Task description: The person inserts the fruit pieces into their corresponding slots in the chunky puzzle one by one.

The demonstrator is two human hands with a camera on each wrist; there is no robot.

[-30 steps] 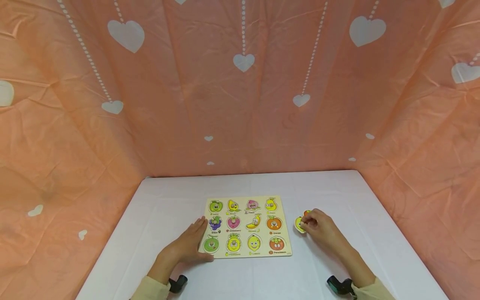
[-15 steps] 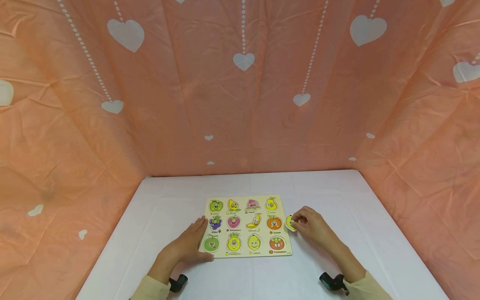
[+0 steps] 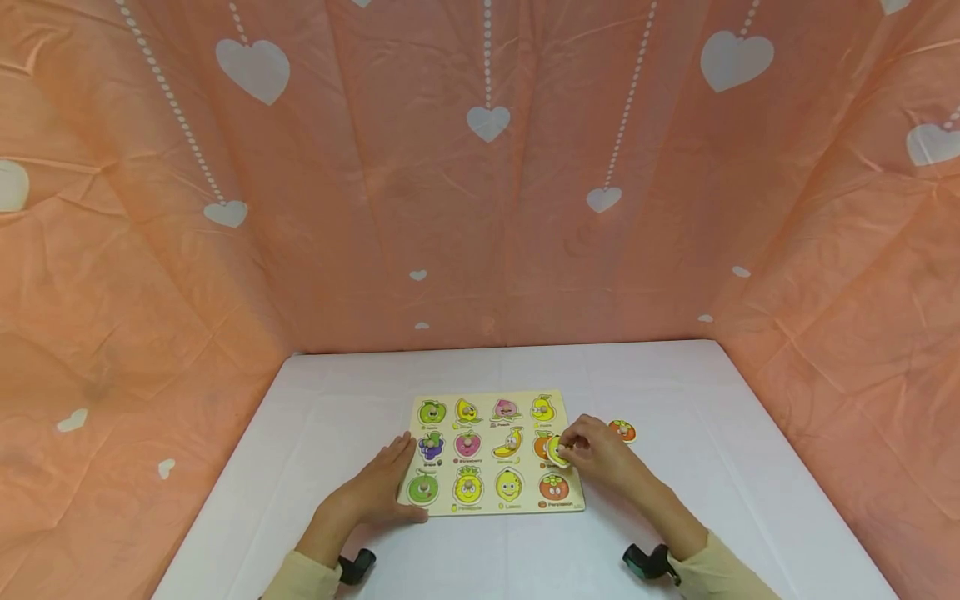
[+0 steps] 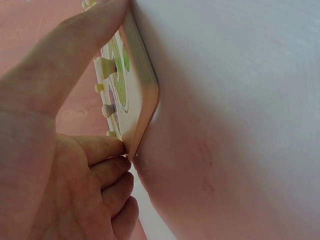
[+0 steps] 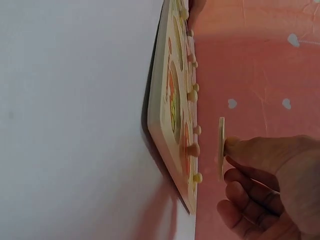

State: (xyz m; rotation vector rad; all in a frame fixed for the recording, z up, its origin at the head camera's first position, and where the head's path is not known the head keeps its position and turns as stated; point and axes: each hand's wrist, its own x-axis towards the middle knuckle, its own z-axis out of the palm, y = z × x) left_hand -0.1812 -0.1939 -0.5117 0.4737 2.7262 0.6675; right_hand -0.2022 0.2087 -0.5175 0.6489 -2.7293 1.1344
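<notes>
A wooden fruit puzzle board (image 3: 487, 468) lies on the white table, several of its pieces seated with knobs standing up. My left hand (image 3: 381, 483) rests against the board's near left corner, thumb at the near edge and extended fingers along the left edge. Pinched by its knob in my right hand (image 3: 603, 448) is a yellow lemon puzzle piece (image 3: 556, 452), held above the board over part of the orange piece (image 3: 542, 443). In the right wrist view that lemon piece (image 5: 221, 149) appears edge-on, apart from the board. Pictures without knobs show in the lemon recess (image 3: 507, 485) and persimmon recess (image 3: 554, 487).
A loose persimmon puzzle piece (image 3: 622, 430) lies on the white tabletop (image 3: 720, 467), right of the board and just beyond my right hand. Orange cloth (image 3: 487, 242) with white hearts encloses the table at the back and sides.
My right hand has carried the lemon piece leftward from the table to above the board's right side, leaving the loose persimmon piece uncovered. My left hand stays in place.
</notes>
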